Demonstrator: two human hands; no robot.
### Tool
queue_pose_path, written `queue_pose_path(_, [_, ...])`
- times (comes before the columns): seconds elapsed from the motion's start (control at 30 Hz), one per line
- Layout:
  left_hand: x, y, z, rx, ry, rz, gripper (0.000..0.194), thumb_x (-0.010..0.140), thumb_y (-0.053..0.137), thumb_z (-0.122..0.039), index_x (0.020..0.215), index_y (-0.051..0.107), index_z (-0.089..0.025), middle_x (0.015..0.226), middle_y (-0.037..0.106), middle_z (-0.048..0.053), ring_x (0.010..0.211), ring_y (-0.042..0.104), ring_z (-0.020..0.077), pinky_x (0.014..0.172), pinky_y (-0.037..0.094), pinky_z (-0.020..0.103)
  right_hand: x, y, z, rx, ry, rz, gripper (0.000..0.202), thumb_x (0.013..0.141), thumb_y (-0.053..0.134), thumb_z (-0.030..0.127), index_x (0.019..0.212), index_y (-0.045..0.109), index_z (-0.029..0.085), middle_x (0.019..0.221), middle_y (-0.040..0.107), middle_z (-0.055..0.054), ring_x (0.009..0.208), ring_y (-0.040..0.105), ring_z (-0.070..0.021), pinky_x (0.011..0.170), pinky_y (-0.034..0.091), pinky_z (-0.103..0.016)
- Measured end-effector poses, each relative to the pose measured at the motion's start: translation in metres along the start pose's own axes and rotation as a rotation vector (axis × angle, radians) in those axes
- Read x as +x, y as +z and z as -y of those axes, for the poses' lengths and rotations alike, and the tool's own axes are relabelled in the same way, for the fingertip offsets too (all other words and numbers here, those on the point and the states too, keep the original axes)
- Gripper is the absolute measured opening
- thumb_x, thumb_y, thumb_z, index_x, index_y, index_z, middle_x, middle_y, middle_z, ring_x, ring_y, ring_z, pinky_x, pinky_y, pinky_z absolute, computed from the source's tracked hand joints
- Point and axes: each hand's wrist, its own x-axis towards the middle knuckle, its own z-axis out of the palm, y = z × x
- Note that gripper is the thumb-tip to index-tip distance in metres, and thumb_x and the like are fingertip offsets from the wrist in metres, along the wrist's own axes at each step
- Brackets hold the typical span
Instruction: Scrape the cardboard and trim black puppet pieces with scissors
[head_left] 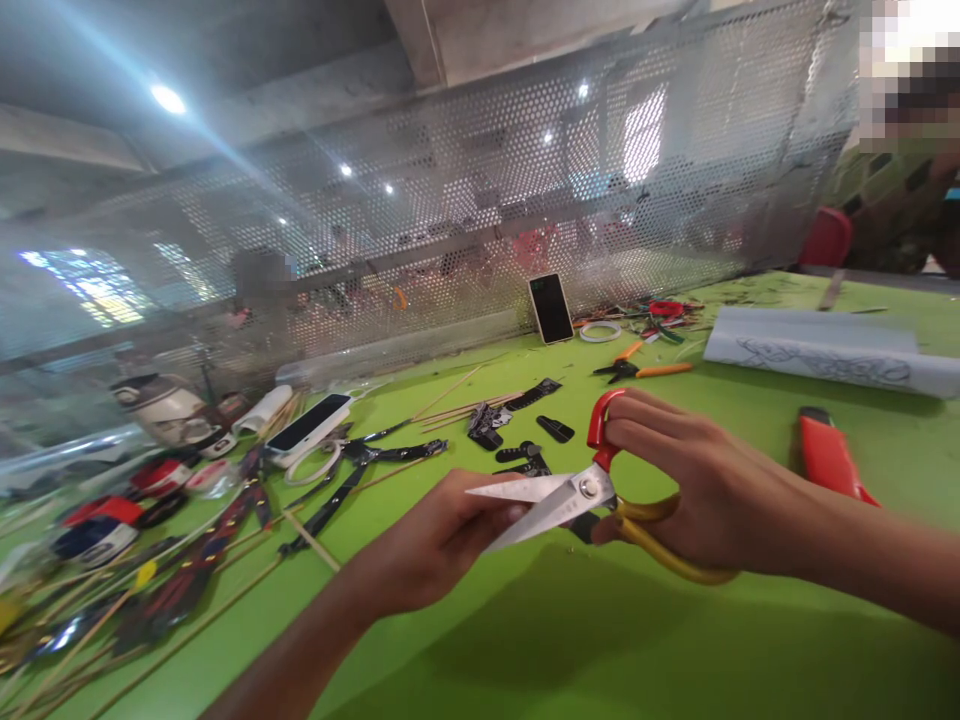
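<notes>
My right hand [690, 480] grips a pair of scissors [551, 500] with one red and one yellow handle loop. The blades are spread and point left, across the fingers of my left hand [442, 540]. That hand is closed in a pinch on a small black cut-out piece [583, 526], which shows just below the blades' pivot; the blades hide much of the grip. Beyond the scissors lie more black cut-outs, among them a rounded strip [555, 429] and a printed piece with a pale pattern [491, 420].
Orange-handled pliers [652, 369], a propped phone [551, 310] and a white paper roll [817, 350] stand farther back. At right lies a red-handled tool [829, 455]. Bamboo sticks, tape rolls [97, 530] and a white power bank [311, 428] crowd the left. Another person [892, 200] is at far right.
</notes>
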Motion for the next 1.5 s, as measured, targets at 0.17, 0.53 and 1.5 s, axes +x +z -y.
queue_pose_path(0.17, [-0.002, 0.003, 0.001, -0.067, -0.100, -0.063, 0.038, 0.097, 0.039, -0.041, 0.082, 0.064, -0.016, 0.073, 0.055, 0.003, 0.065, 0.046, 0.0128, 0.059, 0.042, 0.022, -0.001, 0.002, -0.001, -0.130, 0.057, 0.025, 0.042, 0.072, 0.073, 0.046, 0.092, 0.055, 0.014, 0.088, 0.056, -0.011, 0.080, 0.051, -0.0229, 0.069, 0.046, -0.035])
queue_pose_path(0.53, [-0.004, 0.007, -0.003, -0.419, -0.115, -0.012, 0.031, 0.097, 0.041, -0.043, 0.103, 0.056, -0.018, 0.076, 0.046, 0.000, 0.063, 0.041, 0.0089, 0.058, 0.041, 0.021, -0.001, 0.000, 0.001, -0.095, 0.048, -0.016, 0.043, 0.071, 0.075, 0.045, 0.094, 0.052, 0.016, 0.088, 0.056, -0.009, 0.079, 0.052, -0.0224, 0.068, 0.045, -0.034])
queue_pose_path(1.5, [-0.002, 0.010, 0.005, -0.642, -0.015, -0.019, 0.018, 0.093, 0.055, -0.031, 0.087, 0.062, -0.016, 0.066, 0.056, -0.001, 0.055, 0.052, 0.0058, 0.049, 0.041, 0.014, -0.004, -0.003, 0.011, -0.154, 0.041, 0.024, 0.043, 0.070, 0.073, 0.051, 0.088, 0.053, 0.016, 0.086, 0.054, -0.011, 0.078, 0.050, -0.0243, 0.066, 0.044, -0.038])
